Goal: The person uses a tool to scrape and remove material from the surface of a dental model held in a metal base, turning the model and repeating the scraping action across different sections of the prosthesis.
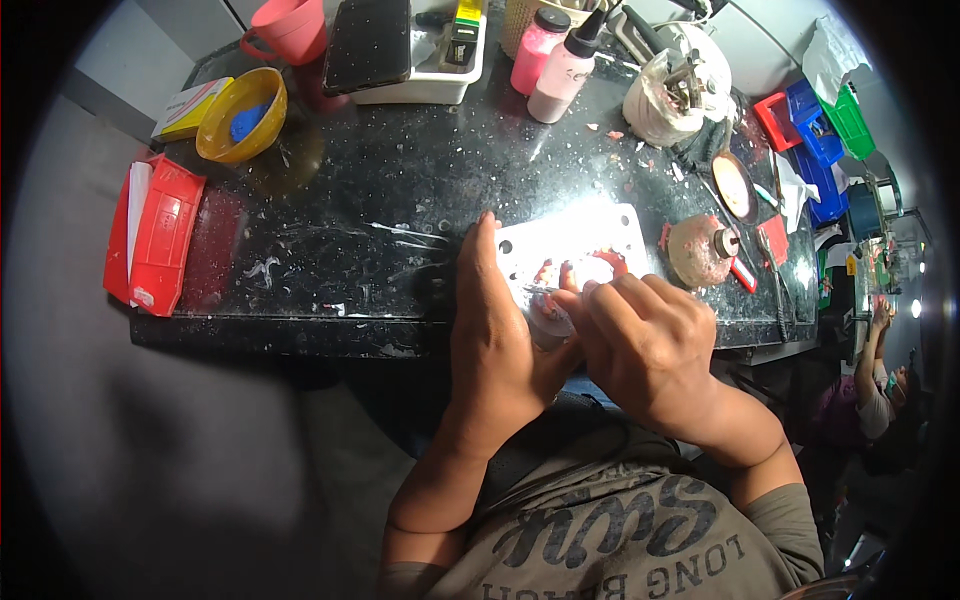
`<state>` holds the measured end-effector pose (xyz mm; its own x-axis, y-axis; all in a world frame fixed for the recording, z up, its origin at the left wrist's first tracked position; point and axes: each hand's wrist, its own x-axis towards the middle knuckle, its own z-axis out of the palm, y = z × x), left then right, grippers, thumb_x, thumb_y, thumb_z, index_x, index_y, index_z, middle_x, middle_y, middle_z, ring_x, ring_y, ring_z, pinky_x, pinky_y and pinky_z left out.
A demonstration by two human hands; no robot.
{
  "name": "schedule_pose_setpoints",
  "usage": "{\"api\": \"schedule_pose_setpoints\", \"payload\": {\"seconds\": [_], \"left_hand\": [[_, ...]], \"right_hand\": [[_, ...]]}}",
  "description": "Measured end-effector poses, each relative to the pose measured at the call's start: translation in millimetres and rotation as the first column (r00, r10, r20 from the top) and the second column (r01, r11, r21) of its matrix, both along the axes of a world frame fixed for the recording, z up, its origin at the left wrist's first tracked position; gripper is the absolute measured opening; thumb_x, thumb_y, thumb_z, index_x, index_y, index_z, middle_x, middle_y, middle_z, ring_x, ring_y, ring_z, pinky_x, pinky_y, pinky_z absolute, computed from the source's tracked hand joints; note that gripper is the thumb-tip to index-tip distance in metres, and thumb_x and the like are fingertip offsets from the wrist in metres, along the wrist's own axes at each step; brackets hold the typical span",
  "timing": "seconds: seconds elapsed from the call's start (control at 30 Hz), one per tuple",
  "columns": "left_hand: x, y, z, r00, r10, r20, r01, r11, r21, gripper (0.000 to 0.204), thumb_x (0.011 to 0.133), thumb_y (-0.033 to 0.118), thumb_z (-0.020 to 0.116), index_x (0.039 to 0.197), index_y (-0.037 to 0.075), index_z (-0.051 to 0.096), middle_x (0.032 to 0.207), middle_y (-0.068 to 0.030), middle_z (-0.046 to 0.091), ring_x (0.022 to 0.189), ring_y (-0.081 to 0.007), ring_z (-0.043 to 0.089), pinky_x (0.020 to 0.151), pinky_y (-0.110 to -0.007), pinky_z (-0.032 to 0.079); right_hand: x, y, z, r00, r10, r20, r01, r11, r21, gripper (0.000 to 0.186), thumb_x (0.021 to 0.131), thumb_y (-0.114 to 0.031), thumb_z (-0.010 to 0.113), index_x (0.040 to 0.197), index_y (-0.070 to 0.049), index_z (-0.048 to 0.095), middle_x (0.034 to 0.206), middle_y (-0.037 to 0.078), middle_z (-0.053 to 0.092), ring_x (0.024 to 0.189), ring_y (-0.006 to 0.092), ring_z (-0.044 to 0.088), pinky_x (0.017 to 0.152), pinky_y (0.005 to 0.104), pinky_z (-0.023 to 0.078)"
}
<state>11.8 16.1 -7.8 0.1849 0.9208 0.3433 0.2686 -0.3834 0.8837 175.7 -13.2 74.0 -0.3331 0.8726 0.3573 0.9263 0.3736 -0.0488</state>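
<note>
Your 2 bare forearms rise from the lower edge and angle toward each other, so your hands meet closely in front of your torso. Your left forearm (450, 470) slants up and to the right; your left hand (492, 335) stands nearly on edge, fingers extended away from you and stacked together, thumb side turned toward the right. Your right forearm (742, 425) comes in from the right, its elbow bent, the wrist leading up and left. Your right hand (650, 338) shows its back, knuckles raised, fingers curled, with the thumb and index finger pointing left.
</note>
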Motion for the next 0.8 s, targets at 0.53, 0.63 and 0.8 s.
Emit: {"api": "schedule_pose_setpoints", "payload": {"seconds": [0.53,0.63,0.8], "left_hand": [[2.2,-1.9,-0.5,1.000,-0.006,0.006,0.007,0.992,-0.125,0.131,0.086,0.056,0.097,0.173,-0.009,0.024,0.164,-0.0374,0.044,0.146,-0.0536,0.056,0.121,-0.056,0.049],[3.2,-2.3,-0.4,0.999,-0.006,0.033,0.012,0.983,-0.185,0.129,0.086,0.054,0.097,0.172,-0.009,0.025,0.163,-0.0370,0.044,0.146,-0.0532,0.056,0.121,-0.056,0.049],[6.4,-1.9,-1.3,0.999,0.026,0.024,-0.023,0.990,-0.140,0.127,0.085,0.053,0.097,0.171,-0.010,0.027,0.162,-0.0366,0.045,0.145,-0.0530,0.056,0.121,-0.056,0.049]], "right_hand": [[-1.3,-8.9,9.3,0.994,0.022,0.110,-0.023,1.000,0.007,0.045,0.079,-0.026,0.080,0.120,-0.010,0.079,0.098,0.006,0.070,0.079,0.0220,0.070,0.065,0.0362,0.058],[-1.4,-12.7,7.5,0.989,0.033,0.142,-0.032,0.999,-0.007,0.057,0.079,-0.029,0.080,0.132,-0.008,0.078,0.105,0.008,0.071,0.088,0.0246,0.073,0.070,0.0370,0.060],[-1.3,-11.6,3.7,0.987,0.036,0.159,-0.041,0.999,0.026,0.055,0.080,-0.030,0.081,0.131,-0.008,0.078,0.107,0.008,0.072,0.095,0.0270,0.075,0.073,0.0378,0.061]]}}
